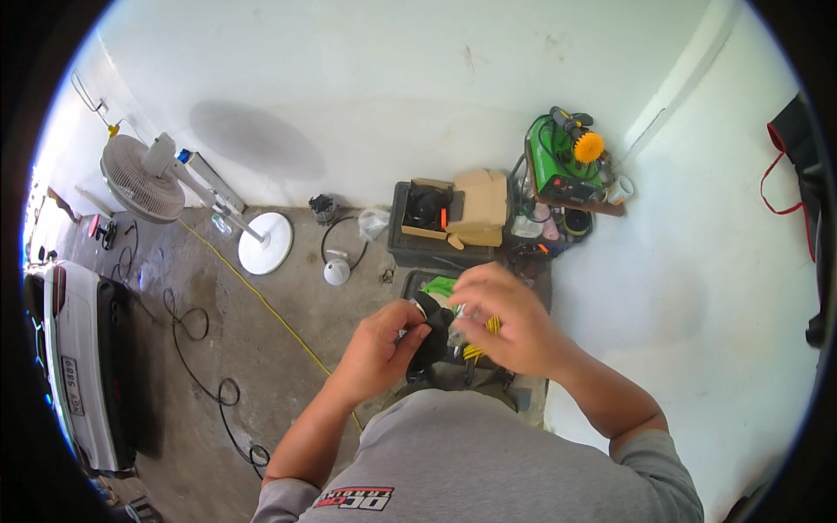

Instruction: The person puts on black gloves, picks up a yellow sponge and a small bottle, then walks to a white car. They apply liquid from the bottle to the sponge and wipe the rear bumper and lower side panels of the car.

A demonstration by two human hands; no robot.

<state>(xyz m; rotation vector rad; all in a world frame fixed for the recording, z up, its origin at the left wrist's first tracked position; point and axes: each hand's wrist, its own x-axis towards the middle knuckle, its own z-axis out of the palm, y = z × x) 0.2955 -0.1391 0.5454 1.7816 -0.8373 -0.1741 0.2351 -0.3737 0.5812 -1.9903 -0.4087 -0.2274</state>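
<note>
My left hand (386,350) pinches a dark, limp item (430,343) between thumb and fingers in front of my waist. The item looks like black fabric, but its exact kind is unclear. Just to its right, my right hand (513,320) is raised and blurred, fingers curled towards the thumb. Whether it grips anything is not visible. Below both hands stands an open dark container (410,282), partly covered by them. Bright green material (439,286) and a bundle of yellow cord or strands (480,340) show between the hands.
Against the wall, an open cardboard box (480,202) sits on a black storage bin (402,229). Right of it, a green machine (556,163) carries a drill with an orange brush (588,148). A white stand fan (265,242), yellow cord (261,301), black hose (196,379) and parked car (78,366) lie left.
</note>
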